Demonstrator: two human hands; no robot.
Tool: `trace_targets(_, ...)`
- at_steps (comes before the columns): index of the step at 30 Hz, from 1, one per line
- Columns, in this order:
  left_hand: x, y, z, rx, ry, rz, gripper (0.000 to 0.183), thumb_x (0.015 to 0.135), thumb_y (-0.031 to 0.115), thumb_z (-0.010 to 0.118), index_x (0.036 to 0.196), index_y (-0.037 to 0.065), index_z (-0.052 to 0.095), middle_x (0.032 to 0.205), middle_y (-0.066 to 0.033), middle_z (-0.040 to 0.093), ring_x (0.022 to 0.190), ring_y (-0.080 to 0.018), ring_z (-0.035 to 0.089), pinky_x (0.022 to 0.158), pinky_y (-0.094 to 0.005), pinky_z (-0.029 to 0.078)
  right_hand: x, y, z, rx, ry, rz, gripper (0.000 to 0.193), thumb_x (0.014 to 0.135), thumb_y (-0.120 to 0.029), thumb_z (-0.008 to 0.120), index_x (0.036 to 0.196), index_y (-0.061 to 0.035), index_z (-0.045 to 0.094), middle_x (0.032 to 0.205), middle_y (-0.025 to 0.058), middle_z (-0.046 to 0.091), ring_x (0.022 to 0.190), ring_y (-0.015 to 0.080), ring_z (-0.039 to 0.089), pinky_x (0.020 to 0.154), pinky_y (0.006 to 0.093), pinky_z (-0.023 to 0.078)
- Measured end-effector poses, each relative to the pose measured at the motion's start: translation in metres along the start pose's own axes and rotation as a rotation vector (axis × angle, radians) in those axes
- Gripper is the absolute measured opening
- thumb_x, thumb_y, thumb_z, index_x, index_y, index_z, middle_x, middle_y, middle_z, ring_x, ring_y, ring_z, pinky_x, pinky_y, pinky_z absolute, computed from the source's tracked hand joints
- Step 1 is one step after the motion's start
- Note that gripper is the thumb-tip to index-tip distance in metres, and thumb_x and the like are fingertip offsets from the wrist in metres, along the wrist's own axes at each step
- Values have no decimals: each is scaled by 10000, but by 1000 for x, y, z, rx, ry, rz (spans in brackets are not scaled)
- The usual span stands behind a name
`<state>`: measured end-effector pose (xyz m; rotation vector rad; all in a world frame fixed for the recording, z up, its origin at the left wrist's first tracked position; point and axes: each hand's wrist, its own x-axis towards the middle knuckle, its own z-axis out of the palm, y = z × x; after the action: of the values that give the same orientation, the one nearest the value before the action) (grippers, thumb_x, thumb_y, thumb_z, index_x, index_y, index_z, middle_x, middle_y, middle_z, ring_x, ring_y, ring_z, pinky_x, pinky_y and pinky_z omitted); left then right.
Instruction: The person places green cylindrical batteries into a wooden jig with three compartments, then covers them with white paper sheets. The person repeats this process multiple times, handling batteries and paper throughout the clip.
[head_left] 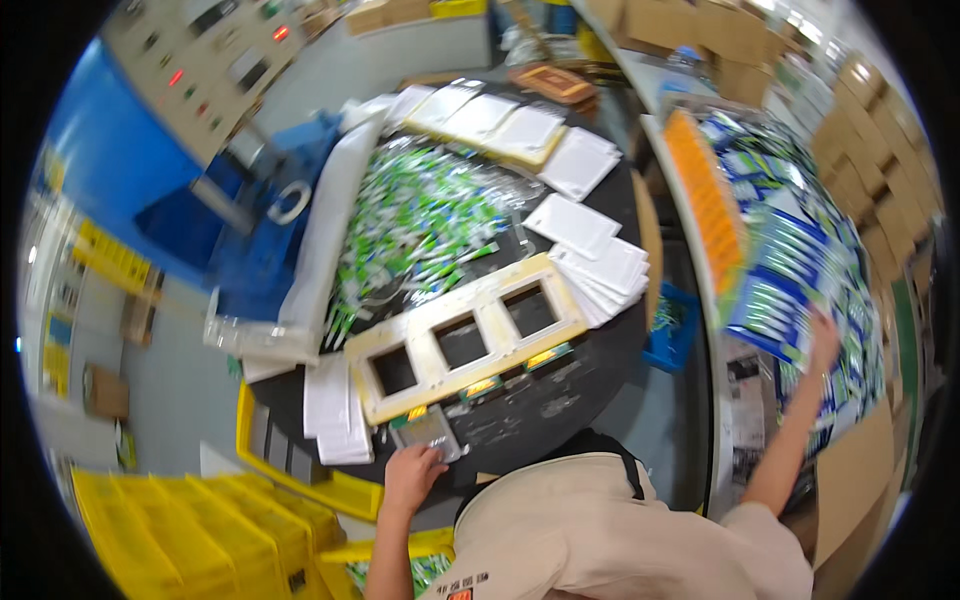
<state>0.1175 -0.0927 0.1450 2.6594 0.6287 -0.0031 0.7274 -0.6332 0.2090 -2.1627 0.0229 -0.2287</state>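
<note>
Head view: left hand (412, 480) at the round tabletop's (590, 388) near edge, bent fingers touching a clear plastic tray (428, 434); pinching or not, I can't tell. Right hand (823, 343) out over the side bench (722, 430), pinching a blue pack's (775, 283) edge. Yellow three-window frame (495, 326) behind tray. Green-white tubes (420, 205) heaped beyond; white cards (578, 224) near tabletop's right edge.

1. The blue packet (770, 318) had a glossy, plastic-like surface.
2. The clear piece (428, 436) looked like thin, shiny plastic.
3. The three-window frame (493, 322) was pale and smooth; its material was unclear.
4. The round tabletop (595, 392) was matt and scuffed.
5. The yellow crate (200, 525) was ribbed plastic.
6. The shirt (600, 520) was matt cloth.
</note>
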Motion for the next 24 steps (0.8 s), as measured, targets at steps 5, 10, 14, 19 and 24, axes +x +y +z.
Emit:
trace_targets(5, -23, -20, 4, -93, 530, -133, 196, 876, 207, 764, 993, 65, 695, 947, -117, 688, 856, -341, 661, 744, -429, 508, 56, 118, -133, -44, 346, 147, 374, 969, -242, 655, 1278, -37, 707, 1109, 98, 742, 920, 188, 681, 845, 329, 533)
trace_targets(10, -102, -115, 45, -270, 1183, -827, 167, 1018, 137, 599, 1078, -4, 665, 1009, -137, 678, 823, -249, 651, 746, -372, 520, 45, 107, -89, -41, 254, 254, 381, 970, -234, 652, 1294, -38, 691, 1137, 95, 730, 942, 192, 679, 854, 326, 531)
trace_targets(14, -145, -229, 118, -583, 951, -1292, 264, 914, 219, 731, 1064, 2, 711, 963, -149, 733, 896, -259, 714, 812, -357, 556, 19, 53, -15, -14, 135, 255, 387, 970, -228, 649, 1307, -38, 679, 1160, 93, 721, 961, 195, 678, 860, 323, 530)
trace_targets(19, -125, -323, 214, -628, 963, -1426, 477, 805, 339, 856, 1070, -29, 709, 994, -168, 746, 923, -276, 718, 860, -404, 569, -24, -24, 69, -33, 13, 218, 396, 971, -220, 645, 1323, -39, 663, 1188, 90, 710, 983, 200, 676, 868, 319, 528)
trace_targets(24, -91, -356, 270, -1236, 1063, -1350, 543, 802, 310, 893, 1159, -36, 674, 1015, -121, 733, 908, -225, 685, 857, -357, 573, -50, -87, 114, -43, -46, 184, 406, 973, -212, 641, 1340, -39, 647, 1216, 88, 699, 1006, 204, 674, 877, 316, 526)
